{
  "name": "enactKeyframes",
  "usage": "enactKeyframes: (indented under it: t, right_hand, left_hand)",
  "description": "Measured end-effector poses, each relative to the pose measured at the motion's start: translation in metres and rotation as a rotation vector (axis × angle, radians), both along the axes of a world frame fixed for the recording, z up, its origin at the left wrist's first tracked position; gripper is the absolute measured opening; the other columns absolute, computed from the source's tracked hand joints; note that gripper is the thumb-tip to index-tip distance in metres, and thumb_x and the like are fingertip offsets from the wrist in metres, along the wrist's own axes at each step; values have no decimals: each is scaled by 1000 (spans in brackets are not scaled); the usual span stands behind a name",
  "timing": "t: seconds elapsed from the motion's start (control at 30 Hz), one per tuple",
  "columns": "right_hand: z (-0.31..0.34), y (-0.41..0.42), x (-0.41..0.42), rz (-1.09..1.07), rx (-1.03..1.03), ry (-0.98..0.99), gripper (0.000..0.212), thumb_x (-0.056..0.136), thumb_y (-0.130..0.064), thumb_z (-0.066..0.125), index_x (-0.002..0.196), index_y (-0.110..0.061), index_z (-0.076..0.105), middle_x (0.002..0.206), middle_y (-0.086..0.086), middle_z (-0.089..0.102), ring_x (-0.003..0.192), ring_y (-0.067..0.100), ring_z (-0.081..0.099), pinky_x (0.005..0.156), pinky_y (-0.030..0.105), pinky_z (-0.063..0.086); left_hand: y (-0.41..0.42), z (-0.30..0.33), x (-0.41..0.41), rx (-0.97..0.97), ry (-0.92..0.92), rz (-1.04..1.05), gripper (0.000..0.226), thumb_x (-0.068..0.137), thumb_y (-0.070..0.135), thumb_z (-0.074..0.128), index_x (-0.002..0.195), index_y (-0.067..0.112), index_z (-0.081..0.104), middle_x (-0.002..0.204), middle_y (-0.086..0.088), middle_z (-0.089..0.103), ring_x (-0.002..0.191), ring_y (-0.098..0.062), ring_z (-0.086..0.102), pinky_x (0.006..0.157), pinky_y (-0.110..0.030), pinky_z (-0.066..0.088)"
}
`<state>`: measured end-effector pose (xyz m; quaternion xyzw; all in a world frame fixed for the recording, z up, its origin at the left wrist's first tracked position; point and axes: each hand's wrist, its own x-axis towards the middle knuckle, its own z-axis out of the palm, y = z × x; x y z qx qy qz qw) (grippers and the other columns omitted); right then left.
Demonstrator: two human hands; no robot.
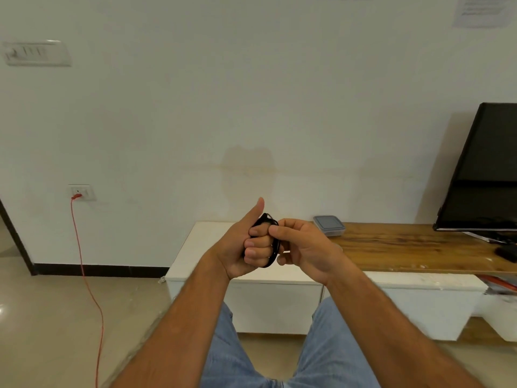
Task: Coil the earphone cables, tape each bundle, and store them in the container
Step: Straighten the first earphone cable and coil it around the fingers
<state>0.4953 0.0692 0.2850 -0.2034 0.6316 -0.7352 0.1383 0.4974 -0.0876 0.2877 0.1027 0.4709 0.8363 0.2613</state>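
Note:
A black earphone cable (275, 249) is wound in loops around the curled fingers of my left hand (246, 245), whose thumb points up. My right hand (300, 246) pinches the cable at the top of the coil, right against my left fingers. Both hands are held in the air in front of the low cabinet. A clear plastic container (329, 225) with a grey lid stands shut on the wooden top behind my right hand. No tape is in view.
The low white cabinet (201, 247) with a wooden top (405, 247) stands against the wall. A black TV (481, 169) stands at the right with a small black object (507, 253) beside it. A red cord (86, 275) hangs from a wall socket at the left.

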Motion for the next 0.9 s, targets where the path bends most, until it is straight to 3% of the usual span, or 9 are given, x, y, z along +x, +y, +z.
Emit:
enactKeyframes:
  t: [0.23,0.4,0.67,0.9]
  right_hand:
    - [-8,-1,-7,-93,15,62,24,92,-9,64,70,-17,66,74,9,56,62,15,51,52,26,44]
    - [-11,0,-15,-186,113,116,12,90,-17,69,78,-14,66,70,-1,62,67,13,54,55,26,44]
    - [-37,13,-45,-99,69,-119,10,87,-23,71,91,-15,68,88,5,68,80,19,65,64,30,50]
    - [-86,20,-86,-97,58,-330,5,86,-15,72,87,-14,68,81,2,68,70,12,65,62,30,53]
  left_hand:
    - [5,-2,-6,-110,-11,162,60,92,59,43,48,19,38,38,7,26,28,-5,26,31,-14,15]
    - [13,-12,-15,-105,-16,381,47,97,44,50,59,18,40,47,6,26,35,-6,28,35,-15,19]
    - [24,-34,-48,28,-144,484,39,98,25,45,60,20,35,47,7,26,35,-5,26,33,-15,19]
    - [32,-75,-96,104,-320,529,38,99,25,43,62,20,35,47,8,28,35,-4,30,31,-14,21]
